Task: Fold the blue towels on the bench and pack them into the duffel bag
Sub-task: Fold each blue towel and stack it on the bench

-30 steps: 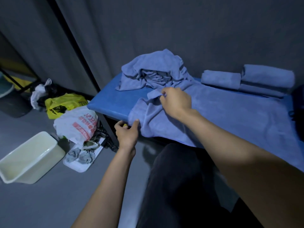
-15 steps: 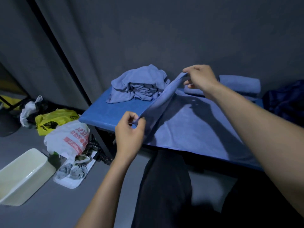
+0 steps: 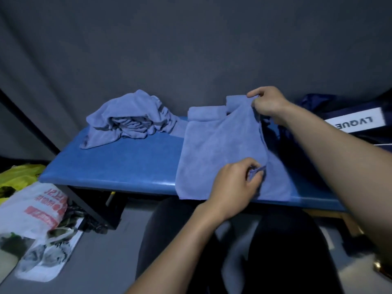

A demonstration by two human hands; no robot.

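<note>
Towel (image 3: 220,153) lies doubled over at centre right of the frame on the bench (image 3: 127,166), because you hold its edge at both ends: your right hand (image 3: 268,102) pinches the far corner, lifted, and your left hand (image 3: 235,185) pinches the near corner, likely so the layers line up. A crumpled towel pile (image 3: 129,117) waits at centre left; rolled towels (image 3: 207,112) sit just behind. Duffel bag (image 3: 350,115) lies at the right edge, beyond your right forearm. Plastic bags (image 3: 31,206) clutter the lower left floor.
</note>
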